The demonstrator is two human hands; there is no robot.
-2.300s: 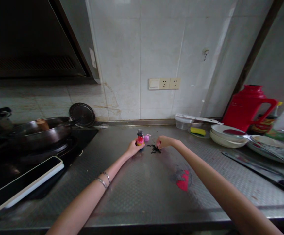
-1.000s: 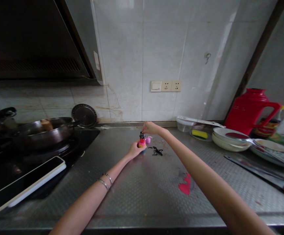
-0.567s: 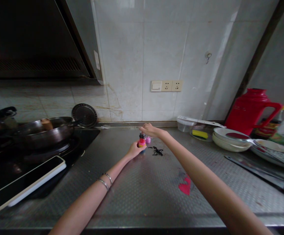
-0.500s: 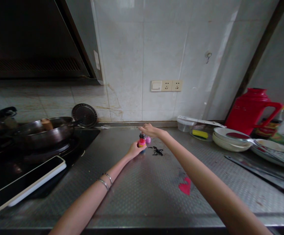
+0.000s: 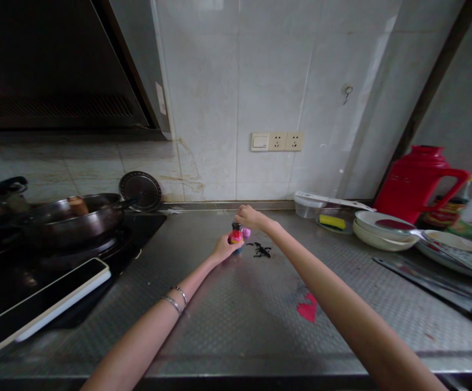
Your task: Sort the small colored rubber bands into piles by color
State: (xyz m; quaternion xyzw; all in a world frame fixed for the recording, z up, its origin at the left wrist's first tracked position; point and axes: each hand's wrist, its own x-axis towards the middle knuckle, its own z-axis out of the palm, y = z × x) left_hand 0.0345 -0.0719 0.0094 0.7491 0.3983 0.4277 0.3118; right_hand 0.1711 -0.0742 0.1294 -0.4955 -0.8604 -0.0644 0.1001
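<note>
A small bottle (image 5: 237, 232) with a pink, red and black upper part and a bluish base stands upright on the steel counter. My left hand (image 5: 225, 247) is wrapped round its lower half. Over the bottle's mouth, my right hand (image 5: 247, 216) has its fingers pinched together; what they hold is hidden. Just behind and to the right of the bottle lies a small pink-purple object (image 5: 246, 232), partly covered. Some black, irregular pieces (image 5: 262, 250) lie on the counter to the right. Nearer me, beside my right forearm, is a torn-looking pink-red patch (image 5: 307, 308).
On the left are a stove with a metal pan (image 5: 73, 220) and a phone (image 5: 48, 301) lying at its edge. At right stand a red thermos (image 5: 410, 182), stacked bowls (image 5: 382, 239), a plastic tub (image 5: 307, 206), a yellow sponge (image 5: 332, 222) and a long knife-like tool (image 5: 431, 288).
My right hand has shifted slightly to the right over the bottle's top, and its fingers are drawn closer together. My left hand keeps its hold on the bottle.
</note>
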